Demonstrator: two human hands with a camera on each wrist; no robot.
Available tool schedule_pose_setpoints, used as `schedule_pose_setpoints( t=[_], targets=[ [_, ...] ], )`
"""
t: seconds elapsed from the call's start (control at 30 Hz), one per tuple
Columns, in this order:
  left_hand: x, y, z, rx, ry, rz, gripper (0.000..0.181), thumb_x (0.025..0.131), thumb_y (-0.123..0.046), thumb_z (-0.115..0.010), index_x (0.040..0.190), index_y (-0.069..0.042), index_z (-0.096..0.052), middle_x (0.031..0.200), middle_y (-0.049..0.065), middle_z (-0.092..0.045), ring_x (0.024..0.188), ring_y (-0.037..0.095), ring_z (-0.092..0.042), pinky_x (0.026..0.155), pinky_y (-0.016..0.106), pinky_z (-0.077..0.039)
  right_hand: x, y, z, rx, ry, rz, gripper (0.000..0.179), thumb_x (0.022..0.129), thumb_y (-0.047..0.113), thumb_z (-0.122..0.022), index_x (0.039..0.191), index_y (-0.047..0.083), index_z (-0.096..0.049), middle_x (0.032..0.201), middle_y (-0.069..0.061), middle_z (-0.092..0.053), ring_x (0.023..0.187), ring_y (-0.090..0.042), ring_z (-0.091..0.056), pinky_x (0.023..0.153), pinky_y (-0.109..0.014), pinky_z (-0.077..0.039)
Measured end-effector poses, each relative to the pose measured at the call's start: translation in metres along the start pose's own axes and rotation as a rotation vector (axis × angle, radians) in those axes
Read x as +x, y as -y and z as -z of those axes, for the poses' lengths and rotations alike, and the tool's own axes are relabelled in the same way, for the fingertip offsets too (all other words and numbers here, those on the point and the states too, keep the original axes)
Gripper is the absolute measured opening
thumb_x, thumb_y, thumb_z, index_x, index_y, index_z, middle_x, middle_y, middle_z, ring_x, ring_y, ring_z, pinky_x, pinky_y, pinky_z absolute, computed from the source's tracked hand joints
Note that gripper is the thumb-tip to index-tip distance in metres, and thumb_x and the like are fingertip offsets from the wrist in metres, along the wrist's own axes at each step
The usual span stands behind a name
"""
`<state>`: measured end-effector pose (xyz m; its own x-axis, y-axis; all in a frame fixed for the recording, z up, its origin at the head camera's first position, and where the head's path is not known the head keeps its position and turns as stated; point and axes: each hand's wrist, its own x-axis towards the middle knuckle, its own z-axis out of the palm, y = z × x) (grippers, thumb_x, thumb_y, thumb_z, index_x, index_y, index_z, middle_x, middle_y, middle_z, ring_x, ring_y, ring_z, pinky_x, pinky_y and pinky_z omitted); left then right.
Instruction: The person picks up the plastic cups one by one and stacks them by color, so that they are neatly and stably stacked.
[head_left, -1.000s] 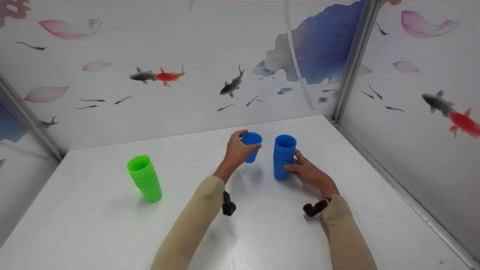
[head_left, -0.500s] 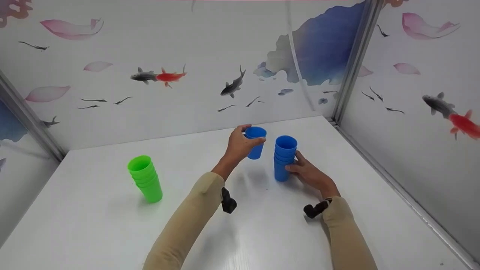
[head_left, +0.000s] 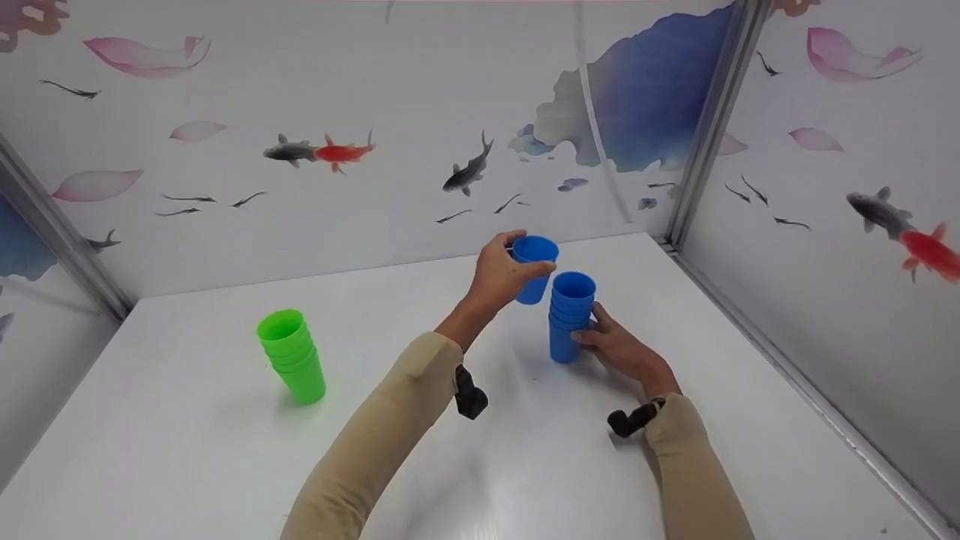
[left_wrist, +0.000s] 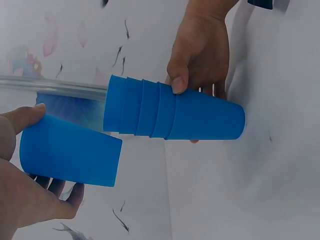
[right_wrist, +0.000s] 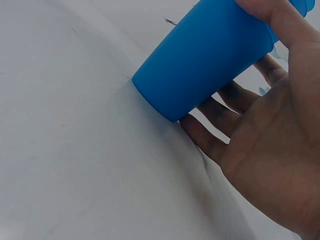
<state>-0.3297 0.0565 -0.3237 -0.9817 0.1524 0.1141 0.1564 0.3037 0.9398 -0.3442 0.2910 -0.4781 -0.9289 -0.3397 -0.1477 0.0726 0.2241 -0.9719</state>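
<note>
My left hand point(head_left: 501, 274) holds a single blue cup point(head_left: 532, 291) in the air between thumb and fingers, mouth upward. It hangs just behind and left of a stack of blue cups point(head_left: 566, 334), its base a little below the stack's rim in the head view. Held apart, the loose cup point(left_wrist: 70, 152) does not touch the stacked cups point(left_wrist: 200, 117) in the left wrist view. My right hand point(head_left: 619, 351) grips the stack low on its right side, thumb in front. In the right wrist view, the lowest blue cup point(right_wrist: 205, 60) meets the table with its base.
A leaning stack of green cups point(head_left: 300, 367) stands on the left of the white table point(head_left: 180, 420). White walls with painted fish and petals close off the back point(head_left: 360, 217) and right side point(head_left: 810, 285).
My left hand has raised the single blue cup and carried it right and toward the back, nearer the blue stack. The right hand and both stacks have stayed in place.
</note>
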Motion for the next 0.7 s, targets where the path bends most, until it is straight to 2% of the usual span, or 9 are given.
schedule_pose_setpoints(
  t=[0.17,0.33,0.5,0.7],
  targets=[
    [-0.001,-0.013,0.003,0.008,-0.027,-0.033,0.076,0.087,-0.030,-0.078,0.151,-0.011,-0.042,0.156,0.013,-0.044,0.142,0.037,-0.046,0.116,0.053,-0.040,-0.001,0.000,0.000,-0.014,0.000,-0.004,0.112,0.092,0.048,-0.069,0.159,0.025,0.018,0.171,-0.011,0.008,0.157,-0.039,0.003,0.126,-0.058,-0.008],
    [-0.002,-0.026,0.004,0.005,-0.026,-0.082,0.075,0.086,-0.031,-0.077,0.151,-0.012,-0.043,0.155,0.011,-0.045,0.142,0.036,-0.047,0.115,0.053,-0.041,-0.003,0.000,0.000,-0.001,0.009,0.009,0.110,0.095,0.043,-0.066,0.158,0.023,0.021,0.170,-0.013,0.010,0.157,-0.040,0.004,0.126,-0.058,-0.008],
    [-0.005,-0.035,-0.003,-0.004,-0.023,-0.094,0.075,0.088,-0.033,-0.076,0.152,-0.013,-0.041,0.156,0.011,-0.045,0.142,0.036,-0.047,0.115,0.052,-0.042,-0.003,0.000,0.001,0.017,0.037,0.021,0.106,0.098,0.040,-0.063,0.158,0.023,0.023,0.170,-0.014,0.011,0.157,-0.041,0.005,0.126,-0.059,-0.006],
    [-0.007,-0.043,-0.014,-0.029,-0.006,-0.097,0.074,0.088,-0.032,-0.076,0.151,-0.014,-0.042,0.157,0.009,-0.044,0.143,0.034,-0.047,0.115,0.050,-0.043,-0.003,0.002,0.001,-0.020,0.012,-0.014,0.110,0.094,0.047,-0.065,0.158,0.024,0.021,0.170,-0.010,0.011,0.157,-0.040,0.005,0.125,-0.060,-0.007]
  ],
)
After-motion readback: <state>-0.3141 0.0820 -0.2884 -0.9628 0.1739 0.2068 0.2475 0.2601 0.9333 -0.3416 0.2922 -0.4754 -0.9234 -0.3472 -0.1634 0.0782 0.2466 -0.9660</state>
